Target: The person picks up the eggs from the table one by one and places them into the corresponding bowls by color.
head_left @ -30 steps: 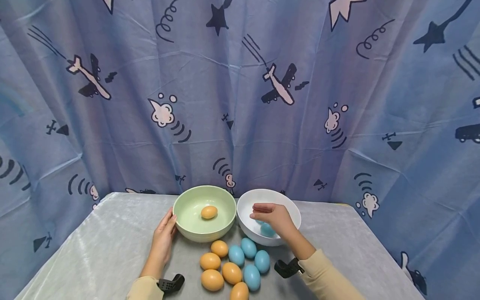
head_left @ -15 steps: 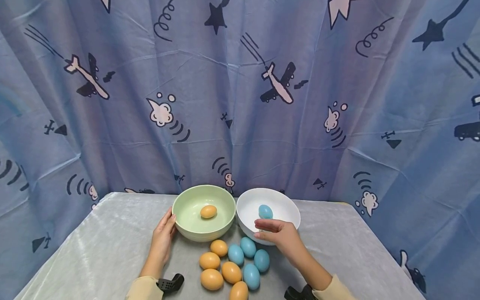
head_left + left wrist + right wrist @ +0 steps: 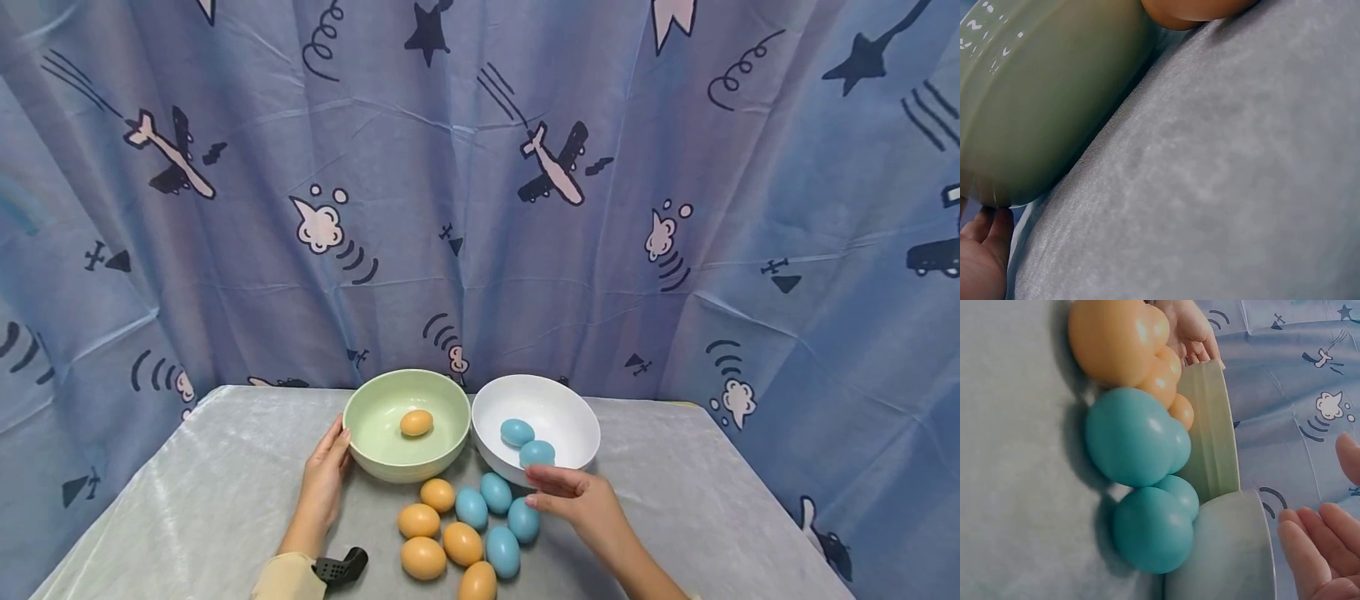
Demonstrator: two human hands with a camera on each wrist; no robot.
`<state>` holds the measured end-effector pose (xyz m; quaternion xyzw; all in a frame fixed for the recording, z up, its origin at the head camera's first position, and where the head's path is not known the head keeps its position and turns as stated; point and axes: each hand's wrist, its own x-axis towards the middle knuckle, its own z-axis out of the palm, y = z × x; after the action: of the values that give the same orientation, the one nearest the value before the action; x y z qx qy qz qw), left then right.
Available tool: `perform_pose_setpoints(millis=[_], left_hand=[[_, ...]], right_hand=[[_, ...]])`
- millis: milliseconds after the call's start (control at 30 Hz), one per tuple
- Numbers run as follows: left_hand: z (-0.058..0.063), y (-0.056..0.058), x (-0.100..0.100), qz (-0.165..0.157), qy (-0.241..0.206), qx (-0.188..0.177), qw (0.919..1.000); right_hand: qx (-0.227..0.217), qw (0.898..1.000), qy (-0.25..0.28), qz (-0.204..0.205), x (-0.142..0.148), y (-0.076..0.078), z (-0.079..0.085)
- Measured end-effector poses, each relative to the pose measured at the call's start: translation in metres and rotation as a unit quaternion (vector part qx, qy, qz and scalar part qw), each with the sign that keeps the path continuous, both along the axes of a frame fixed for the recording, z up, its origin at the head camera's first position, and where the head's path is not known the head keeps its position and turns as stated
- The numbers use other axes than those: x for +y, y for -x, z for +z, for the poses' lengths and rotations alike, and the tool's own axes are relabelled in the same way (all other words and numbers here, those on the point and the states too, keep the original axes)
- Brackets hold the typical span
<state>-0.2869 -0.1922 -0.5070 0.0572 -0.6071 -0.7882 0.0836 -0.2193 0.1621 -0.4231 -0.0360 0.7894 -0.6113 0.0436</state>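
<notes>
My left hand [image 3: 325, 475] rests against the outer left side of a green bowl [image 3: 408, 471], fingertips touching its wall. One orange egg [image 3: 416, 422] lies inside that bowl. Beside it stands a white bowl [image 3: 570, 408] holding two blue eggs [image 3: 517, 432]. My right hand [image 3: 588, 508] hovers at the white bowl's front rim, with thumb and fingers apart and nothing between them. Just left of its fingertips is a blue egg [image 3: 523, 520] on the table. In the right wrist view, the right hand [image 3: 1329, 556] shows loosely bent fingers.
Several orange eggs [image 3: 462, 544] and several blue eggs [image 3: 503, 552] lie grouped on the grey tablecloth [image 3: 217, 500] in front of the bowls. Behind the table hangs a blue patterned curtain [image 3: 405, 192]. A black wrist device [image 3: 341, 568] sits on the left wrist.
My right hand has drawn back from above the white bowl toward its front rim, moving down and right. Two blue eggs now show in that bowl. The left hand stays put.
</notes>
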Motion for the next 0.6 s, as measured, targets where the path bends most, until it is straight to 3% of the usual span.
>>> perform_pose_setpoints(millis=[600], left_hand=[[-0.002,0.0,0.0,-0.001,-0.003,0.004,1.0]], right_hand=[[-0.033,0.999,-0.006,0.034,0.007,-0.022,-0.026]])
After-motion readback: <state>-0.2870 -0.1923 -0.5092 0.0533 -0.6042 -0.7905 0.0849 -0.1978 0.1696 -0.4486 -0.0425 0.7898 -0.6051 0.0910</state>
